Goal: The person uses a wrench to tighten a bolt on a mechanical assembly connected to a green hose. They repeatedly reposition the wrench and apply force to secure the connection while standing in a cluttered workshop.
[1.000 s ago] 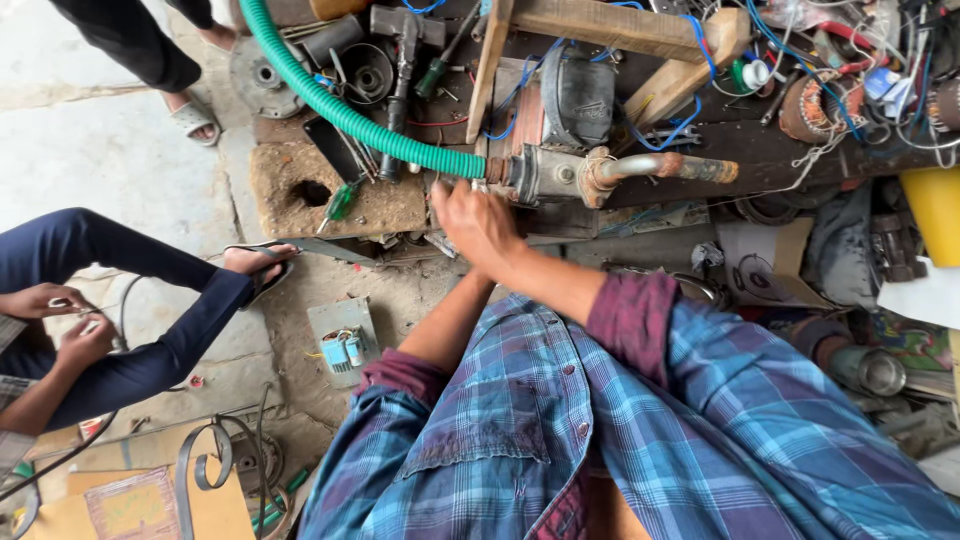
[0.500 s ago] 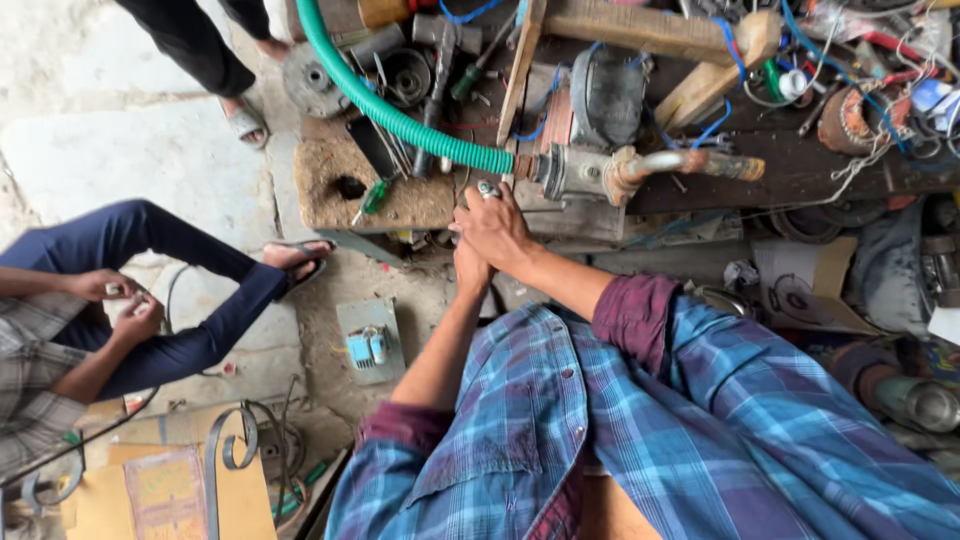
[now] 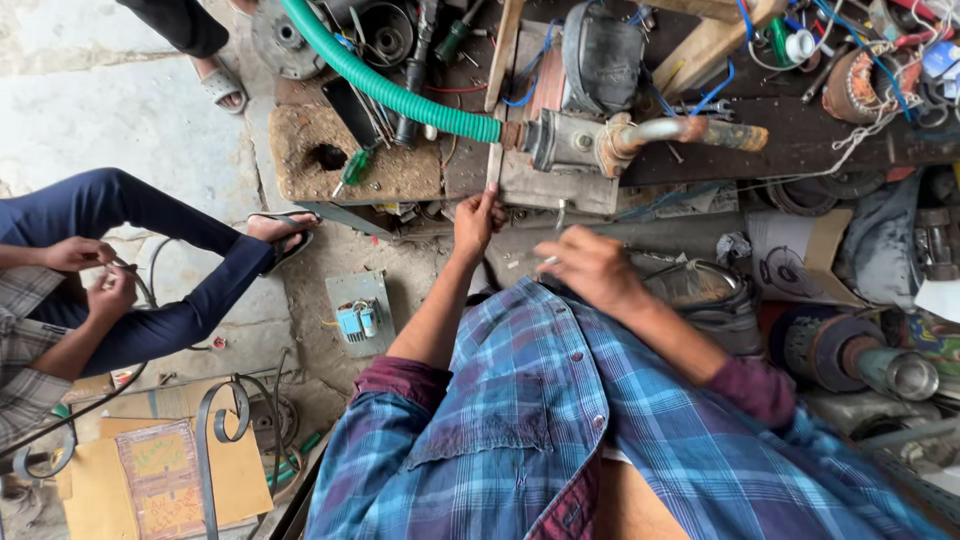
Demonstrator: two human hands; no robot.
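Note:
My left hand [image 3: 477, 222] grips the near edge of a worn wooden board [image 3: 548, 188] on the low bench. On that board sits a small grey pump [image 3: 566, 141], with a green ribbed hose [image 3: 392, 92] on its left and a rusty pipe [image 3: 702, 130] on its right. My right hand [image 3: 594, 266] hovers just in front of the bench, right of my left hand, fingers pinched on a thin pale metal piece [image 3: 548, 262]. Both arms wear a blue plaid shirt.
A seated person in dark blue trousers [image 3: 150, 230] at the left handles a wire with both hands [image 3: 95, 272]. A green-handled screwdriver [image 3: 352, 168] lies on a holed block. A small switch box [image 3: 358, 316] lies on the floor. Motor parts [image 3: 850, 350], wires and tools crowd the right.
My two hands were together at the pump's front edge. Now my right hand has drawn back and to the right, while my left hand stays on the board.

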